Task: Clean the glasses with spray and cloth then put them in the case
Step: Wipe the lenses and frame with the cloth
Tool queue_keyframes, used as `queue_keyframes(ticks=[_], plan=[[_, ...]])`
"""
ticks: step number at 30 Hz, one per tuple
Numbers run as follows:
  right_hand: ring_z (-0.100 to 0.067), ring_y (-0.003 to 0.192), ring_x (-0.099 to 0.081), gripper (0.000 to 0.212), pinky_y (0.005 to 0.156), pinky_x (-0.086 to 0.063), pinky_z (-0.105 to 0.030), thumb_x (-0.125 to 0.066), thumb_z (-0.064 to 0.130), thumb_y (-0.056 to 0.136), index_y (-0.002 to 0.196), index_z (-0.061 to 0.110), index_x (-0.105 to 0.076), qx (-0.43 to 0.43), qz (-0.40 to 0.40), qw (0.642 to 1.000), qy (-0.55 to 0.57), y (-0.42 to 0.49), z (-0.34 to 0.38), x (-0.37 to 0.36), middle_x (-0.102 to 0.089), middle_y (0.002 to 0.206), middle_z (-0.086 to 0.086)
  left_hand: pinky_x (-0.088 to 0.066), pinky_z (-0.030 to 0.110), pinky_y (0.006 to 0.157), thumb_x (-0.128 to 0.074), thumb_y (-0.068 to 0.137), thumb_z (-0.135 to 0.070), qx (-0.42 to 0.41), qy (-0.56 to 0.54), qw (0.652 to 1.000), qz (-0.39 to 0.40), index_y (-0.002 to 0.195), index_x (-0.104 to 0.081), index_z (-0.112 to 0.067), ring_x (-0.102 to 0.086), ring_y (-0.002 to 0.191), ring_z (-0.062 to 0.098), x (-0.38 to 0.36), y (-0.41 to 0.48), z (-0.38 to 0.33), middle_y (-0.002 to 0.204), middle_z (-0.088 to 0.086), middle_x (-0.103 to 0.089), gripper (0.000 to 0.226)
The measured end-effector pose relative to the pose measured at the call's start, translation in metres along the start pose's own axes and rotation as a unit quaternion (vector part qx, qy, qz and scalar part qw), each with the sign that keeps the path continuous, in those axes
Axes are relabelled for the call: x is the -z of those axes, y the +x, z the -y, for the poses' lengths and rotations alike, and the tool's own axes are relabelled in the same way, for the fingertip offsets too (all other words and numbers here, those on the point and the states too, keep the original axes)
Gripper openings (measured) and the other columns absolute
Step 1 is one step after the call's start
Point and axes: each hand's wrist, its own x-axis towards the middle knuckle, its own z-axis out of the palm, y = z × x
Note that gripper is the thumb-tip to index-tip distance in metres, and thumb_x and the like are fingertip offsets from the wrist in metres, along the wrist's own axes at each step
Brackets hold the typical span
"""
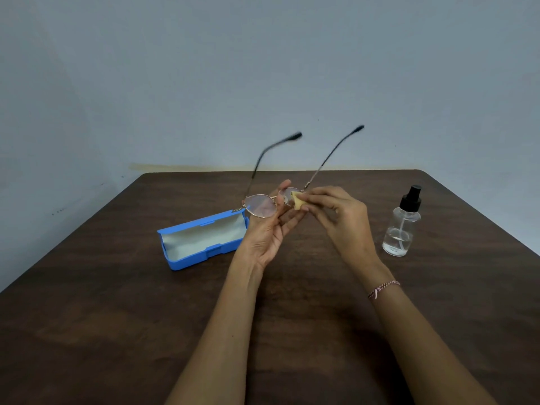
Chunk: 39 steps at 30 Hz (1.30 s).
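dark wood-grain table [117, 317] against a plain pale blue wall [263, 68], seen from the head camera.

the wiping step looks to be in hand. the left hand [268, 235] holds the round gold-rimmed glasses [261, 205] up above the table, thumb and fingers closed on the frame at the bridge, temples unfolded and pointing away. the right hand [339, 211] pinches a small folded yellow cloth [299, 201] between thumb and fingertips and presses it on the lens nearer that hand. a braided bracelet [382, 287] sits on the right wrist.

next, as i judge it: finish this lens, shift the cloth to the other 1, then fold both temples so the frame fits the case.

the blue hard case [193, 260] lies open on the table just left of the left hand, pale lining showing, nothing in it. the clear spray bottle [401, 226] with a black pump stands upright to the right, apart from both hands, with only a shallow layer of clear liquid at the bottom.
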Motion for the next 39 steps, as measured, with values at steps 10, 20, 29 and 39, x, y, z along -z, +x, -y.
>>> queue_keyframes(ticks=[10, 20, 29, 39], plan=[[-0.011, 0.1, -0.055, 0.029, 0.096, -0.028, 0.001, -0.063, -0.009, 0.08, 0.107, -0.001, -0.068, -0.027, -0.029, 0.997, -0.073, -0.002, 0.008, -0.016, -0.067, 0.108, -0.015, -0.057, 0.023, 0.069, -0.043, 0.089, 0.01, -0.007, 0.053, 0.998, -0.017, 0.102, -0.062, -0.01, -0.07, 0.075, 0.01, 0.001, 0.002, 0.006, 0.079, -0.001, -0.073, 0.031], [-0.015, 0.09, -0.063, 0.024, 0.082, -0.051, -0.025, -0.063, -0.003, 0.083, 0.103, 0.006, -0.071, -0.07, -0.008, 0.997, -0.041, -0.002, 0.009, -0.006, -0.068, 0.097, -0.005, -0.056, 0.024, 0.075, -0.055, 0.084, 0.004, 0.009, 0.074, 0.997, 0.01, 0.113, -0.062, -0.01, -0.069, 0.085, 0.014, 0.006, 0.004, 0.009, 0.093, 0.005, -0.072, 0.034], [-0.019, 0.085, -0.063, 0.021, 0.078, -0.052, -0.026, -0.063, 0.001, 0.085, 0.104, 0.006, -0.07, -0.074, -0.011, 0.993, -0.093, -0.006, 0.01, -0.014, -0.064, 0.098, -0.005, -0.057, 0.025, 0.074, -0.057, 0.081, 0.003, -0.033, 0.084, 0.996, -0.018, 0.103, -0.062, -0.001, -0.069, 0.082, 0.012, 0.005, 0.003, 0.007, 0.088, -0.001, -0.074, 0.023], [-0.008, 0.079, -0.056, 0.021, 0.074, -0.04, -0.002, -0.066, 0.002, 0.084, 0.104, 0.004, -0.07, -0.056, -0.001, 0.998, -0.039, -0.005, 0.001, -0.016, -0.063, 0.092, -0.004, -0.058, 0.023, 0.067, -0.054, 0.086, 0.001, -0.012, 0.061, 0.997, -0.052, 0.101, -0.062, -0.006, -0.07, 0.072, 0.013, 0.006, 0.004, 0.005, 0.08, 0.003, -0.073, 0.018]])
